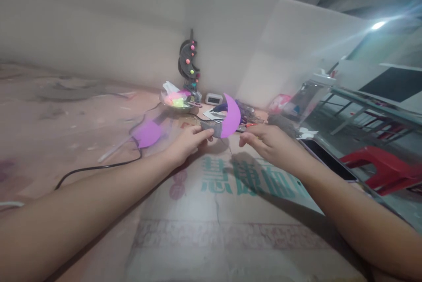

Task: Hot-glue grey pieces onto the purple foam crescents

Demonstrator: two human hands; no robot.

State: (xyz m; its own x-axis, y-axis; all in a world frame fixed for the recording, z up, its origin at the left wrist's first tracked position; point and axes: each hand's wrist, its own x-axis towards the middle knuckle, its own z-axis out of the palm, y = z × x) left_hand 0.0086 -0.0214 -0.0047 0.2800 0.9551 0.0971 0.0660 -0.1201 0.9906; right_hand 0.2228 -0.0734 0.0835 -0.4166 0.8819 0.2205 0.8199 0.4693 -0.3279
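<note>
My left hand (194, 141) is closed, thumb over fingers, on a small dark grey piece (216, 129). A purple crescent cutout (232, 117) stands upright against the grey piece's right end; whether the two are joined I cannot tell. Just right of the crescent, apart from it, is my right hand (263, 141), with thumb and forefinger pinched together. Anything between those fingertips is too small to make out. Both hands are above a cardboard sheet (184, 238) printed with green characters. A second purple cutout (147, 133) lies on the table to the left.
At the back stands a dark curved ornament (188, 60) with coloured balls, beside a bowl (178, 107) of bright material. A small white clock (213, 99) is near the wall. A black cable (99, 167) crosses the left side. A phone (326, 159) and red stool (382, 167) are at right.
</note>
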